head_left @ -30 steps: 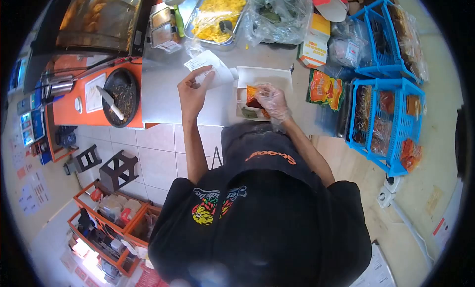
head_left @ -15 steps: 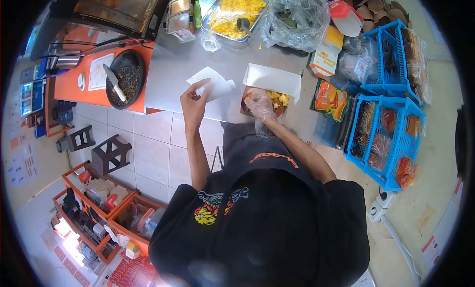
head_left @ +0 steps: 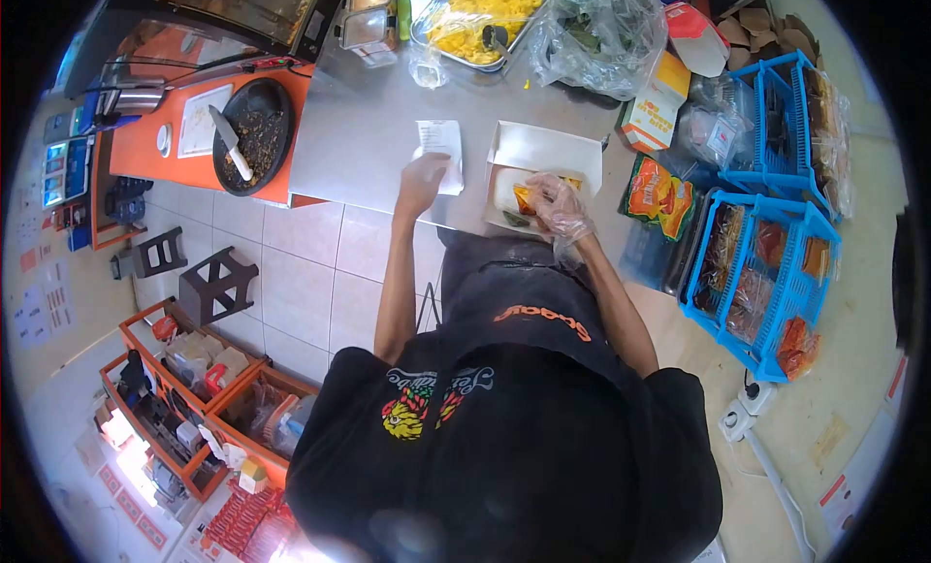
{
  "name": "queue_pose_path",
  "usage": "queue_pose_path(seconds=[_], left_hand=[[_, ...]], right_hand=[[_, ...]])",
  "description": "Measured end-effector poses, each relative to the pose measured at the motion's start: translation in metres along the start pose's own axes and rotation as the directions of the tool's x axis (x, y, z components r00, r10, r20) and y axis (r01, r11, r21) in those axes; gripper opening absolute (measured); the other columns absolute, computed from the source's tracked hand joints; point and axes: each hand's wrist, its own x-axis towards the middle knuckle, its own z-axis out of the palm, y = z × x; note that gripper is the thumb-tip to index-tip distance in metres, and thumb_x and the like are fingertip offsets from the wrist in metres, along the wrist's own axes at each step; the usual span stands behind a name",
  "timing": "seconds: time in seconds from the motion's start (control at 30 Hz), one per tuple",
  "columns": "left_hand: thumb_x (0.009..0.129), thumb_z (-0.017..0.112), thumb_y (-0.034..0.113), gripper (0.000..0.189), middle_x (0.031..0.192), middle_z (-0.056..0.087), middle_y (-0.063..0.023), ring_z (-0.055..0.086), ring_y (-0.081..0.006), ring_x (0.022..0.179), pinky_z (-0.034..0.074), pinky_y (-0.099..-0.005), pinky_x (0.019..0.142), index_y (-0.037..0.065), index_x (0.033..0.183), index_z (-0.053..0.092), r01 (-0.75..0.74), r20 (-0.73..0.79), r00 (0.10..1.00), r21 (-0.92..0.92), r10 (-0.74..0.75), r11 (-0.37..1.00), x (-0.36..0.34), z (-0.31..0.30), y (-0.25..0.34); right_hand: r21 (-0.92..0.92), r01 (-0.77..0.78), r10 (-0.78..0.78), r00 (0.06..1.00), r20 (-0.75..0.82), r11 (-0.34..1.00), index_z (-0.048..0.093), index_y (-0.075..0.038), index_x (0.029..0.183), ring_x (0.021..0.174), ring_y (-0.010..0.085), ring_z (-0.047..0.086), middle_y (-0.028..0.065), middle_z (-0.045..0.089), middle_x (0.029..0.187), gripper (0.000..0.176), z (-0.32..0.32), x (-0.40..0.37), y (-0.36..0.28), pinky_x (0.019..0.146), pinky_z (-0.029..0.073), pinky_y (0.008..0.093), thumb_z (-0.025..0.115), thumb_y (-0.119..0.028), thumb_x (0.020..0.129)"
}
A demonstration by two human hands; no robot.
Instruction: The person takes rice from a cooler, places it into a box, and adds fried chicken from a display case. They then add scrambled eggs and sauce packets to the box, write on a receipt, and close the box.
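Paper (head_left: pixel 441 144) now lies on table (head_left: pixel 354 146), pinned flat by spread left hand (head_left: pixel 423 183); gloved right hand (head_left: pixel 560 202) pinches food (head_left: pixel 524 196) inside box (head_left: pixel 545 144).

We see a white paper slip (head_left: pixel 441 151) on our grey steel table (head_left: pixel 354 141), a white box (head_left: pixel 543 151) holding orange food (head_left: pixel 527 196), a clear glove (head_left: pixel 562 204) on our right hand (head_left: pixel 561 202), bright blue baskets (head_left: pixel 776 272), an orange counter (head_left: pixel 145 165), and orange lettering across our black apron (head_left: pixel 504 282).

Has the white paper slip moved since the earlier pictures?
Yes. The white paper slip, earlier lifted in the left hand, lies flat on the steel counter, left of the white cardboard box.
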Motion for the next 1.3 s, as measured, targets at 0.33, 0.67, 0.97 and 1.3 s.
queue_pose_path(seconds=[0.33,0.67,0.97,1.3], left_hand=[[0.08,0.072,0.029,0.044,0.138,0.038,-0.017,0.029,-0.0417,0.134,0.026,-0.0591,0.107,0.016,0.121,0.06,0.024,-0.295,0.951,0.373,0.094,0.928,-0.022,0.045,0.028],[0.071,0.069,0.022,0.044,0.143,0.034,-0.0219,0.015,-0.0458,0.142,0.012,-0.0734,0.107,0.014,0.114,0.061,0.021,-0.074,0.997,0.429,0.011,0.903,-0.033,0.077,0.045],[0.071,0.072,0.025,0.036,0.143,0.034,-0.0206,0.015,-0.046,0.142,0.011,-0.0724,0.107,0.014,0.106,0.066,0.103,-0.042,0.995,0.473,-0.094,0.875,-0.016,0.11,0.033],[0.075,0.074,0.032,0.04,0.145,0.034,-0.0191,0.014,-0.0466,0.141,0.021,-0.0682,0.103,0.012,0.108,0.064,0.193,-0.1,0.981,0.389,-0.167,0.901,0.003,0.114,0.066]], right_hand=[[-0.758,0.56,-0.022,0.809,0.588,0.335,0.072,-0.003,0.085,0.087,0.0342,0.068,0.019,0.07,0.094,0.024,0.021,0.053,-0.041,0.079,0.054,0.0435,0.065,-0.024,0.078],[-0.814,0.549,-0.075,0.835,0.545,0.192,0.072,-0.003,0.096,0.111,0.033,0.06,0.0192,0.065,0.114,0.028,0.014,0.045,-0.02,0.098,0.045,0.0433,0.063,-0.021,0.077],[-0.815,0.563,-0.121,0.826,0.55,0.139,0.071,-0.004,0.101,0.119,0.0297,0.052,0.0168,0.056,0.124,0.03,0.01,0.013,-0.023,0.101,0.041,0.0401,0.062,-0.018,0.075],[-0.796,0.572,-0.125,0.82,0.558,0.199,0.071,-0.002,0.099,0.116,0.0316,0.056,0.0191,0.059,0.119,0.033,0.0,0.018,0.0,0.1,0.043,0.0421,0.063,-0.019,0.072]])
